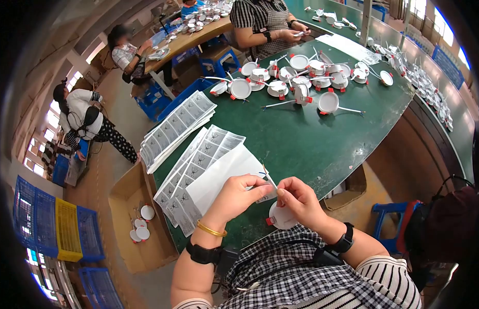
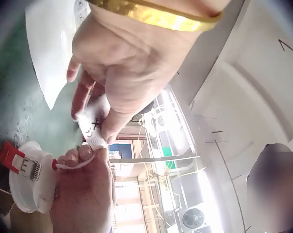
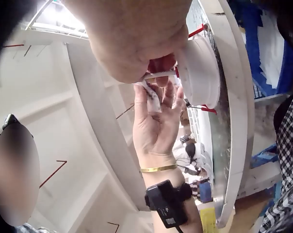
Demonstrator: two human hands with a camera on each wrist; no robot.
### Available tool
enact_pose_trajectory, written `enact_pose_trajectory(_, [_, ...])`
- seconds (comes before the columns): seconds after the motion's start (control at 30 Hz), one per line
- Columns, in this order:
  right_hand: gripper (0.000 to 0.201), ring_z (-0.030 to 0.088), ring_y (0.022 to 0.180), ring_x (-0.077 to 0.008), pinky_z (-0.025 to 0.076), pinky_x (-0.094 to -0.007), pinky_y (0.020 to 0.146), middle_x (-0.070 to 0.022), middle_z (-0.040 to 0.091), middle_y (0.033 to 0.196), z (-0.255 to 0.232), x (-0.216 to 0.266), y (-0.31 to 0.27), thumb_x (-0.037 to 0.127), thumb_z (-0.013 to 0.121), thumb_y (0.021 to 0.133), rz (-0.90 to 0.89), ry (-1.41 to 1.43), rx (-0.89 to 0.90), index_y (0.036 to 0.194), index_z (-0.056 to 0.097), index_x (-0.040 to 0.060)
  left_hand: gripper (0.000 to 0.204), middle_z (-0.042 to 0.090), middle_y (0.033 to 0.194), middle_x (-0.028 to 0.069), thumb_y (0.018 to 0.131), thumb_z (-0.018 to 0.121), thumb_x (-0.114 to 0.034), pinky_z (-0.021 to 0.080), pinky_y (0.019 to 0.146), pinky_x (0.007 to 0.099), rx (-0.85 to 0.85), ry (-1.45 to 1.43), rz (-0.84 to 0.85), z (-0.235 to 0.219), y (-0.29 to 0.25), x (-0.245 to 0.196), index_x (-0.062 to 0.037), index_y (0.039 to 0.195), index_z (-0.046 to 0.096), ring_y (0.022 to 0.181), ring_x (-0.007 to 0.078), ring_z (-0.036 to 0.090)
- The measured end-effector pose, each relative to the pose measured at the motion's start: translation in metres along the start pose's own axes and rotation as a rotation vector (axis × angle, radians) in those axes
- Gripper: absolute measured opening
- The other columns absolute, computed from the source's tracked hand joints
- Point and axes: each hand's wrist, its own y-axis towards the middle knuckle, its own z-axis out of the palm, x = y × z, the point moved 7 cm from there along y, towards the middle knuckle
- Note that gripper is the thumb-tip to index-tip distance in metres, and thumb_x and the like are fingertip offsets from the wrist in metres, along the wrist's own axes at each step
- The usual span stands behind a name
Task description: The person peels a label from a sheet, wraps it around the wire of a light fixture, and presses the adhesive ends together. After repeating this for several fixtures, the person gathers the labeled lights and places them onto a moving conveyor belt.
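Note:
Between the thumb and fingers of my left hand [image 1: 242,196] is a small white printed label [image 2: 91,130] at the lamp's white cable. My right hand [image 1: 302,200] pinches that cable [image 2: 81,165] close to the label, its fingertips almost meeting the left ones. The cable comes from a round white downlight [image 1: 284,216] with red clips, which is just below my right hand at the table's near edge. In the head view, stripped wire ends [image 1: 263,170] stick up past my left fingertips. Several sheets of printed labels [image 1: 201,159] and a blank white sheet [image 1: 219,177] lie left of my hands.
Many round downlights [image 1: 301,77] with loose cables are spread over the far part of the green table [image 1: 301,139]. A cardboard box [image 1: 160,242] holding several lamps stands at lower left. Another person [image 1: 262,31] works across the table. A blue stool [image 1: 388,221] stands at right.

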Motion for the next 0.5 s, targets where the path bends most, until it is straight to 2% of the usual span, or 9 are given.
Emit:
enact_pose_trajectory(0.07, [0.012, 0.054, 0.071, -0.0063, 0.046, -0.0217, 0.065, -0.0004, 0.056, 0.081, 0.001, -0.001, 0.0, 0.012, 0.054, 0.094, 0.004, 0.03, 0.018, 0.098, 0.054, 0.0006, 0.019, 0.065, 0.089, 0.0007, 0.087, 0.066, -0.015, 0.047, 0.074, 0.0244, 0.004, 0.03, 0.071, 0.0, 0.003, 0.002, 0.001, 0.096, 0.067, 0.083, 0.0071, 0.056])
enact_pose_trajectory(0.2, [0.012, 0.055, 0.071, -0.0063, 0.046, -0.0218, 0.065, -0.0003, 0.056, 0.081, 0.0, -0.001, 0.003, 0.013, 0.054, 0.095, 0.007, 0.008, 0.007, 0.098, 0.054, 0.0008, 0.019, 0.065, 0.087, 0.001, 0.087, 0.066, -0.016, 0.046, 0.073, 0.0242, -0.026, -0.012, 0.078, -0.001, 0.003, 0.0, 0.002, 0.093, 0.067, 0.082, 0.007, 0.056])
enact_pose_trajectory(0.3, [0.012, 0.055, 0.072, -0.0064, 0.046, -0.022, 0.064, -0.0004, 0.056, 0.081, 0.001, -0.002, 0.003, 0.013, 0.054, 0.095, 0.019, -0.009, 0.014, 0.097, 0.054, 0.0012, 0.018, 0.067, 0.083, 0.0036, 0.087, 0.065, -0.018, 0.048, 0.073, 0.0258, -0.071, 0.049, 0.14, -0.005, 0.001, -0.01, -0.0003, 0.087, 0.068, 0.078, 0.011, 0.059])
enact_pose_trajectory(0.37, [0.012, 0.055, 0.071, -0.0065, 0.046, -0.022, 0.063, -0.0006, 0.057, 0.081, 0.001, -0.004, 0.004, 0.013, 0.054, 0.094, 0.036, -0.022, 0.033, 0.097, 0.054, 0.0013, 0.016, 0.067, 0.083, 0.0058, 0.086, 0.065, -0.019, 0.046, 0.086, 0.0329, -0.05, 0.202, 0.162, -0.005, 0.006, -0.005, -0.0031, 0.087, 0.068, 0.08, 0.0181, 0.06])
enact_pose_trajectory(0.4, [0.012, 0.055, 0.071, -0.0065, 0.046, -0.022, 0.063, -0.0006, 0.057, 0.081, -0.001, -0.005, 0.004, 0.013, 0.054, 0.094, 0.036, -0.023, 0.032, 0.097, 0.054, 0.0013, 0.016, 0.067, 0.083, 0.0058, 0.086, 0.065, -0.019, 0.046, 0.086, 0.0329, -0.048, 0.202, 0.163, -0.006, 0.007, -0.003, -0.0031, 0.087, 0.068, 0.08, 0.0181, 0.06])
enact_pose_trajectory(0.47, [0.014, 0.055, 0.07, -0.0064, 0.047, -0.0232, 0.061, 0.0004, 0.057, 0.079, 0.0, -0.007, 0.006, 0.015, 0.056, 0.094, 0.059, 0.016, 0.093, 0.095, 0.055, 0.0018, 0.016, 0.065, 0.079, 0.0042, 0.086, 0.066, -0.02, 0.041, 0.097, 0.0368, -0.067, 0.321, 0.305, -0.006, 0.006, -0.009, -0.0045, 0.085, 0.067, 0.082, 0.0143, 0.061])
enact_pose_trajectory(0.5, [0.014, 0.055, 0.07, -0.0064, 0.047, -0.0232, 0.061, 0.0004, 0.057, 0.079, -0.001, -0.003, 0.007, 0.015, 0.056, 0.094, 0.059, 0.015, 0.093, 0.095, 0.055, 0.0018, 0.016, 0.065, 0.079, 0.0042, 0.086, 0.066, -0.02, 0.041, 0.097, 0.0368, -0.067, 0.32, 0.306, -0.007, 0.006, -0.009, -0.0045, 0.085, 0.067, 0.082, 0.0143, 0.061])
